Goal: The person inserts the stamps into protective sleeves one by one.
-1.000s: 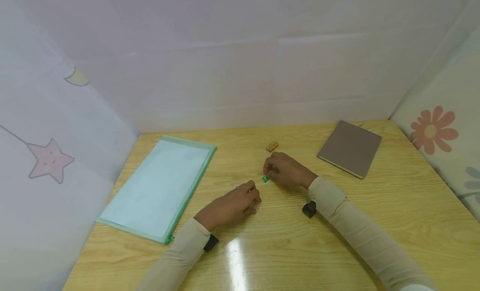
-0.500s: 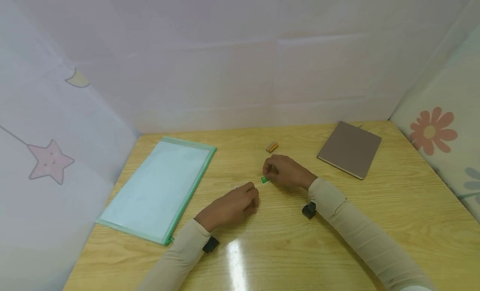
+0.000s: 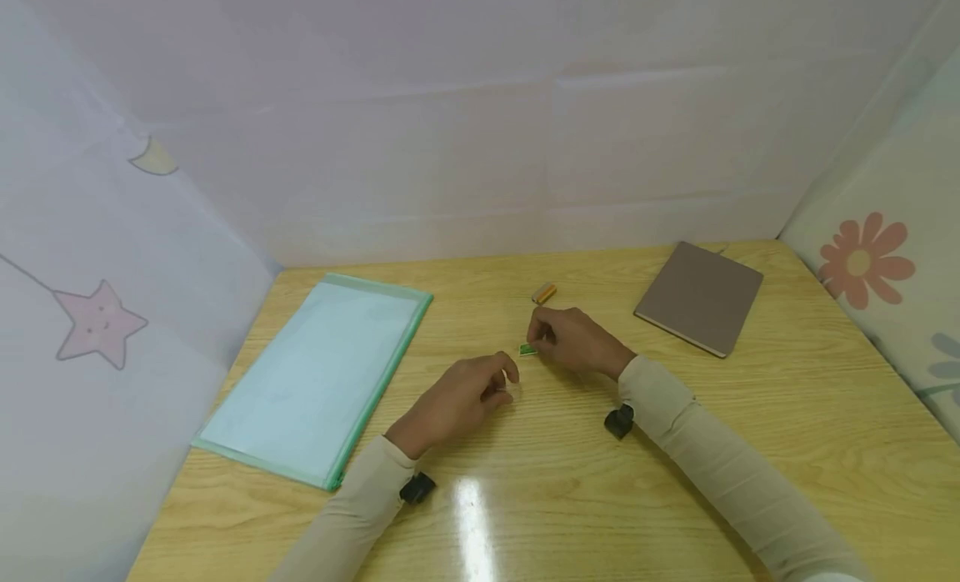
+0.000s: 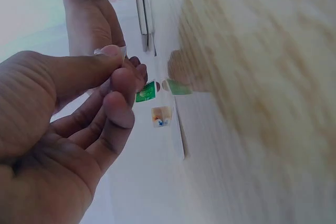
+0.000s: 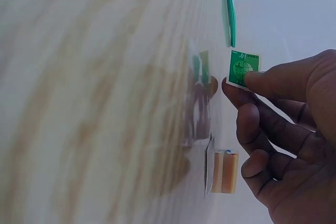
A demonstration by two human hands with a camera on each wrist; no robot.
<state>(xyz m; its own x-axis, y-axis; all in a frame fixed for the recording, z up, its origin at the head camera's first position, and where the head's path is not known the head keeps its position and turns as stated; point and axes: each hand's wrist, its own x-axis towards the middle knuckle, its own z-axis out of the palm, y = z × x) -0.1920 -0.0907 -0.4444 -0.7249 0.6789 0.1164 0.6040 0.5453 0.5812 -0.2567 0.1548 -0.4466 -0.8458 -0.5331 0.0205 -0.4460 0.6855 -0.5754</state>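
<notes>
My right hand (image 3: 573, 340) pinches a small green postage stamp (image 5: 244, 67) between thumb and index finger, a little over the table. The stamp has white edges and a round globe-like print; its lower part is behind the thumb. To the left of it, my left hand (image 3: 459, 398) pinches a small, thin, see-through piece (image 3: 513, 391) between thumb and fingertips. In the left wrist view only a pale corner of this clear piece (image 4: 124, 54) shows past the thumb. The two hands are close together but apart.
Beyond the right hand lies a small orange-and-tan block (image 3: 544, 293). A brown notebook (image 3: 701, 298) is at the back right. On the left, a clear zip folder with green edging (image 3: 311, 382) holds white sheets. The wood-grain table (image 3: 570, 499) meets patterned walls.
My left hand has shifted up and its fingertips have spread, showing the clear piece again. The right hand has barely moved; the green stamp in it has tilted flatter.
</notes>
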